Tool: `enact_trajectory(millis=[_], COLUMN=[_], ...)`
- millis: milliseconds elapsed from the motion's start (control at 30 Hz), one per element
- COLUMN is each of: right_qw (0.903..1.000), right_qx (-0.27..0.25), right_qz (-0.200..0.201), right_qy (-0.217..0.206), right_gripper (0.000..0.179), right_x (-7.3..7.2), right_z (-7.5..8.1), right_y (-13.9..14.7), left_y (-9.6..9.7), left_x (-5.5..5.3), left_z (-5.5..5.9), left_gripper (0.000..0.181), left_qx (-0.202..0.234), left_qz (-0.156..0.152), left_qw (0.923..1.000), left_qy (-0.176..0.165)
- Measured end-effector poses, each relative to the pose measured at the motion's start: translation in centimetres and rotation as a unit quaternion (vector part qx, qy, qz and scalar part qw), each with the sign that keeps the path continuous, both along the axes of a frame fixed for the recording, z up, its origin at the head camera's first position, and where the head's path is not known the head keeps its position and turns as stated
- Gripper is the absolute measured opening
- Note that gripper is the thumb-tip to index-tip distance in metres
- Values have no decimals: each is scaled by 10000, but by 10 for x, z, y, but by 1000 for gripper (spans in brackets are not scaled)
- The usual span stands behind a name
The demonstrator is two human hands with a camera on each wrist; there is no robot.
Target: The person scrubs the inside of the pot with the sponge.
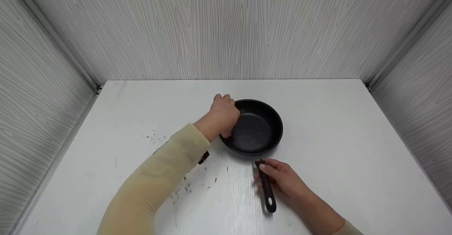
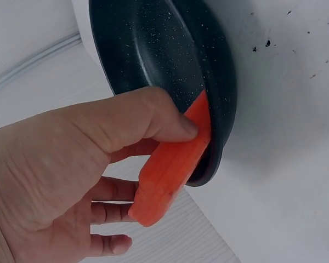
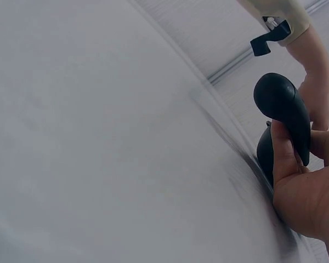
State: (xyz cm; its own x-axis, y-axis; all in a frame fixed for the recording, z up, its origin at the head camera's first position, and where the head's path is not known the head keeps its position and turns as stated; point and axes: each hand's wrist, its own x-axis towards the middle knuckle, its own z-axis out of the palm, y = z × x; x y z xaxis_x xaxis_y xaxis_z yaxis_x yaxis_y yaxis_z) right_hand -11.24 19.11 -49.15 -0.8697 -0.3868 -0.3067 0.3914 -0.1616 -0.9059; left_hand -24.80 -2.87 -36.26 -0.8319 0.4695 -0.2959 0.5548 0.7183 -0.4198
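Note:
A black frying pan [image 1: 252, 131] with pale speckles inside sits on the white table, its handle [image 1: 268, 189] pointing toward me. My right hand [image 1: 282, 178] grips that handle close to the pan, thumb along the top. At the pan's left rim, my left hand [image 1: 223, 114] pinches a peeled orange carrot piece [image 2: 172, 161] between thumb and fingers. In the left wrist view the carrot's pointed end lies over the inner side of the rim and its blunt end sticks out past the fingers. From the head view the carrot is mostly hidden behind the left hand.
Dark crumbs [image 1: 187, 187] are scattered on the white table [image 1: 335, 139] left of the pan and nearer me. Grey wood-grained panels [image 1: 226, 30] stand along the back and both sides. A small black device [image 3: 271, 38] is strapped at the left wrist.

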Motion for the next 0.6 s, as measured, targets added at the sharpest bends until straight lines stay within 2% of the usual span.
enact_trajectory(millis=[300, 600], right_qw=[10000, 9999], right_qx=[54, -55], right_qz=[25, -111], right_qy=[8, -70], right_gripper=[36, 35], right_x=[0, 2], right_z=[0, -1], right_y=[0, -1], left_y=[-9, -17], left_x=[-1, -5], left_z=[1, 4], left_gripper=[71, 40], left_qx=[494, 603], left_qz=[84, 136], left_qw=[9980, 9942], left_qy=[-383, -881])
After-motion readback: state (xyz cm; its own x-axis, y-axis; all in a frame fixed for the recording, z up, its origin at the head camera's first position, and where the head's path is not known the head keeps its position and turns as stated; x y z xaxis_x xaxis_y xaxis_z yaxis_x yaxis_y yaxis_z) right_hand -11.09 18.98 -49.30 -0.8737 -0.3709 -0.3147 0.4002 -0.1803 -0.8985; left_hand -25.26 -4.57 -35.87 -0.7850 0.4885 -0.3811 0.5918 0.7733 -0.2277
